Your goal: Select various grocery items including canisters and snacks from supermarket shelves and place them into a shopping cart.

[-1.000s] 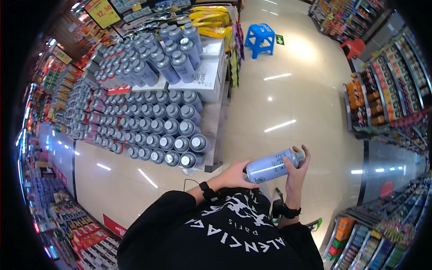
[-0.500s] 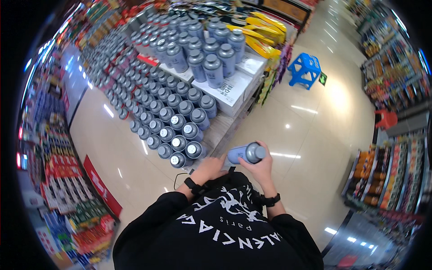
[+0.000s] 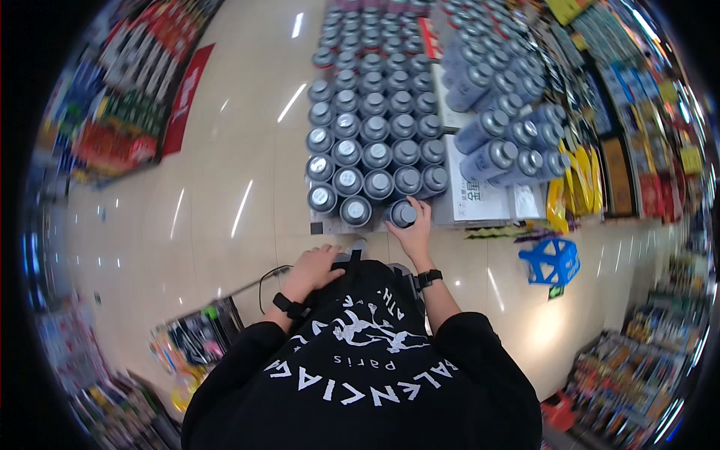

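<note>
The silver-topped, blue-grey cylindrical bottle (image 3: 403,215) has moved to the matching bottle rows (image 3: 377,155) beyond your hands, right hand (image 3: 412,229) clasped round it, left hand (image 3: 313,268) loose and apart, seemingly a placing step calling for upright release

there are two hands (image 3: 313,268) (image 3: 413,237), two black wristbands (image 3: 290,306) (image 3: 429,279), one blue stool (image 3: 568,261) and dozens of silver-capped bottles (image 3: 403,215).

1 head-worn fisheye view, facing steeply down: black shirt (image 3: 360,375) close below, bottle rows (image 3: 375,127) farther off.
</note>
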Tool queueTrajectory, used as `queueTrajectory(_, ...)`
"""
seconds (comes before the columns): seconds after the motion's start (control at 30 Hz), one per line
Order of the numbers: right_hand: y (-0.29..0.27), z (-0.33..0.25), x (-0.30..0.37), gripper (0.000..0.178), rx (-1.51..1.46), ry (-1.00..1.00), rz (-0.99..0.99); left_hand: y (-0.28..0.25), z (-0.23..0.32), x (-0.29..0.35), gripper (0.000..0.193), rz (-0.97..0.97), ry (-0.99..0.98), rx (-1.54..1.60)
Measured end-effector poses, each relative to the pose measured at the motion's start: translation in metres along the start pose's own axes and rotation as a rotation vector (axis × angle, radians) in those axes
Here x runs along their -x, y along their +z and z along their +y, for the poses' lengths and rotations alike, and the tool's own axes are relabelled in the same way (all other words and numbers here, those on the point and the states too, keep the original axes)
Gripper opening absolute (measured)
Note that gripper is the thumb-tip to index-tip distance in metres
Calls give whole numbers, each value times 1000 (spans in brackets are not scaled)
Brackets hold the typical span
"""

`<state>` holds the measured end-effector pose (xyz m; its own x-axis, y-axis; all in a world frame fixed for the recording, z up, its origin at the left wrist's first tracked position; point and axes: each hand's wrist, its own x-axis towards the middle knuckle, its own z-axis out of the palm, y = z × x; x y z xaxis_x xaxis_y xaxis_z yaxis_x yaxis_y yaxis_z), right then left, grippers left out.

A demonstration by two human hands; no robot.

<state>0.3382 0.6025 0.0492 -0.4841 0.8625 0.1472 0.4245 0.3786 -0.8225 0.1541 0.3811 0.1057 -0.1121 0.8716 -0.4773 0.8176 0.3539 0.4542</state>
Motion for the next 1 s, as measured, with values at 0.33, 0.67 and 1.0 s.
queueTrajectory(0.33,9,20,4,98,-62,-115,-103,107,67,128,67,479,-559,300)
queueTrajectory(0.67,-19,42,85,75,-31,-264,35,230,72,278,79,851,-1255,386)
queueTrajectory(1.0,21,-27,170,58,-95,-414,-205,370,-56,379,87,998,-1550,391)
